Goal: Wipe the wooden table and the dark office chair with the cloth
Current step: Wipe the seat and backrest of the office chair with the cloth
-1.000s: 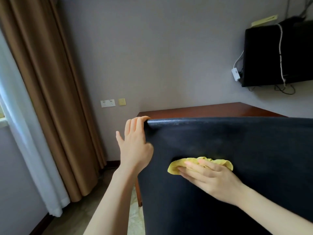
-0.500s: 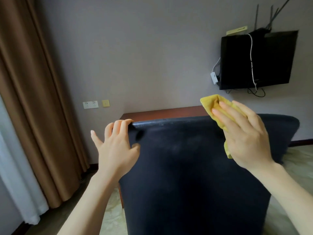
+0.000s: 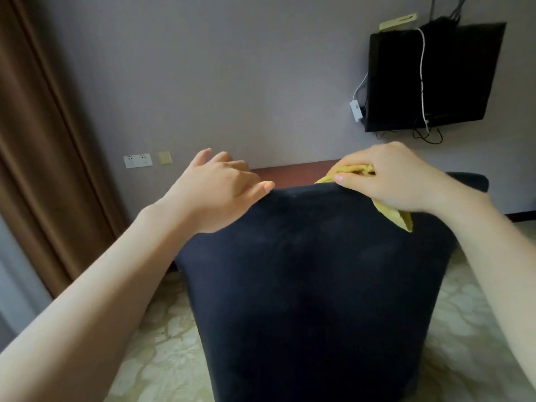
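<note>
- One yellow cloth (image 3: pixel 398 218) sits bunched on the top edge of the dark office chair (image 3: pixel 313 271), gripped in the right hand (image 3: pixel 397 181).
- The left hand (image 3: pixel 220 187), fingers loose and set apart from the right, rests its thumb on the same edge.
- Best practice here, likely: brace the chair, press the cloth flat, sweep the whole edge.
- Behind, the wooden table (image 3: pixel 290 173) stands against the wall (image 3: pixel 246 82).
</note>
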`<state>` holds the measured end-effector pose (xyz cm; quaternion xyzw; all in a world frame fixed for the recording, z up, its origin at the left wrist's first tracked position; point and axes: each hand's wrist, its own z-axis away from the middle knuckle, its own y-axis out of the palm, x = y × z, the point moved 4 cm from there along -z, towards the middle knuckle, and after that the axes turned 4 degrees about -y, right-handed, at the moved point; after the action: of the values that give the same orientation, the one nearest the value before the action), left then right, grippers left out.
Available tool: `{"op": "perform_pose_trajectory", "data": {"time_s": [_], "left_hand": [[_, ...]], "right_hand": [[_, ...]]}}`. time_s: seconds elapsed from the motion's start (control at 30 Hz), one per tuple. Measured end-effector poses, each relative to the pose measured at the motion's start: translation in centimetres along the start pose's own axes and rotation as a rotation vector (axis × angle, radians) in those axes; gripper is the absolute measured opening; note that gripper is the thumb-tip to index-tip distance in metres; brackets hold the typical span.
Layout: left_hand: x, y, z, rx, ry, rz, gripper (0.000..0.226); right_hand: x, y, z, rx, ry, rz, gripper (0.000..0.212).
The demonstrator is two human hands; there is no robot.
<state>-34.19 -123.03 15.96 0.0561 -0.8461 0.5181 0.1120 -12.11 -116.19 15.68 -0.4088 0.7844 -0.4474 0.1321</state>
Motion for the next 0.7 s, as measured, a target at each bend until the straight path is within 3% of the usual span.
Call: {"op": "perform_pose_trajectory", "data": {"time_s": [0.1,0.23,0.33,0.47,0.6,0.7], "left_hand": [[-2.3,1.1,-3.4,0.085,0.011,0.179,0.061],[-5.1,3.5,-6.5,0.471,0.096,0.542,0.052],[-5.5,4.2,-6.2,0.635,0.181,0.654,0.051],[-5.2,3.6,-6.0,0.756,0.152,0.702,0.059],[-5.8,2.4,-6.2,0.859,0.064,0.776,0.050],[-5.8,2.2,-6.0,0.847,0.050,0.789,0.044]], "right_hand": [[0.0,0.5,-1.0,0.090,-0.049,-0.009,0.045],[-0.9,0.6,-1.9,0.192,-0.085,-0.082,0.041],[-1.2,0.6,-2.0,0.314,-0.087,-0.162,0.047],[-1.8,-0.3,-3.4,0.511,-0.038,-0.255,0.038],[-2.0,-1.4,-4.6,0.674,-0.001,-0.328,0.028],[-2.0,-1.5,-5.1,0.752,-0.031,-0.309,0.027]]}}
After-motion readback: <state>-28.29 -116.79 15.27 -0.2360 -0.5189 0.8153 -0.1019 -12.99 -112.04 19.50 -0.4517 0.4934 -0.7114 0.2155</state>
